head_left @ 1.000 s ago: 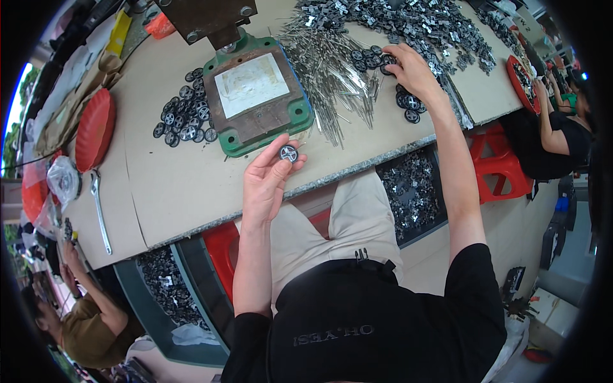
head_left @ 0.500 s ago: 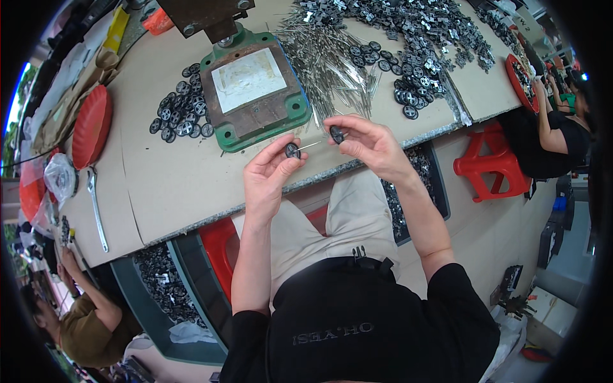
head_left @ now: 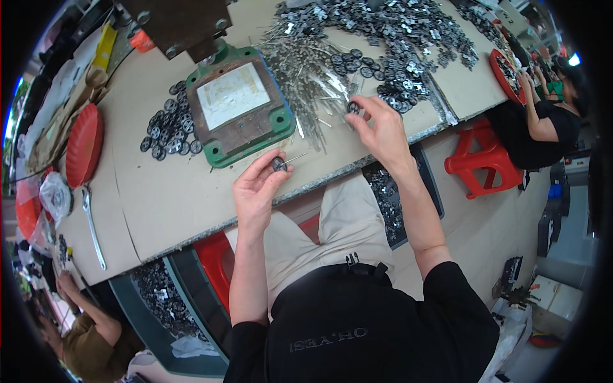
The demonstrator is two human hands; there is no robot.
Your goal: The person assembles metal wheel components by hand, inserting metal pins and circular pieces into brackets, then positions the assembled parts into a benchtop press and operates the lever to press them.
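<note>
Between the fingertips of my left hand (head_left: 257, 191) is a small black toy wheel (head_left: 278, 164), with a thin metal axle (head_left: 295, 157) sticking out of it to the right. My right hand (head_left: 384, 134) pinches a second black wheel (head_left: 353, 108) above the table, beside the near right end of a heap of metal axles (head_left: 303, 80). Loose black wheels lie in one pile (head_left: 171, 127) left of the green press base (head_left: 252, 142) and in another pile (head_left: 399, 86) beyond my right hand.
A dark press head (head_left: 182, 25) overhangs the base's white plate (head_left: 234, 94). Small grey-black parts (head_left: 396, 29) cover the far table. On the left are a red dish (head_left: 84, 147) and a wrench (head_left: 92, 226). Bins of parts (head_left: 159, 293) stand below; co-workers (head_left: 96, 325) sit at both sides.
My right hand has moved away from my left, to the right and farther over the table, still pinching its wheel. The left hand keeps its wheel and axle. The whole view has shifted slightly.
</note>
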